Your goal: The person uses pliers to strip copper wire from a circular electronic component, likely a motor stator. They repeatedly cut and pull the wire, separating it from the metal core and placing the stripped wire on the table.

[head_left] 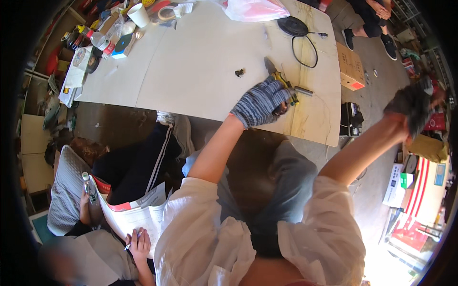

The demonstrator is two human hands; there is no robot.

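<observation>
I see left hand (260, 101) fingers closed on yellow-handled pliers (281, 81) on worktop (200, 66) | right hand (411, 107) raised far right, blurred, grip unclear | metal rod (303, 90) beside pliers, work seemingly just begun

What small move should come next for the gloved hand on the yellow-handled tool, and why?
Probably bring the right hand down to steady the short grey metal cylinder. The left hand alone grips the yellow-handled tool on the white tabletop, while the right is raised away from the table.

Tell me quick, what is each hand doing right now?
Left hand: gloved, closed on yellow-handled pliers at the table.
Right hand: gloved, raised off the table; grip cannot be told.
</observation>
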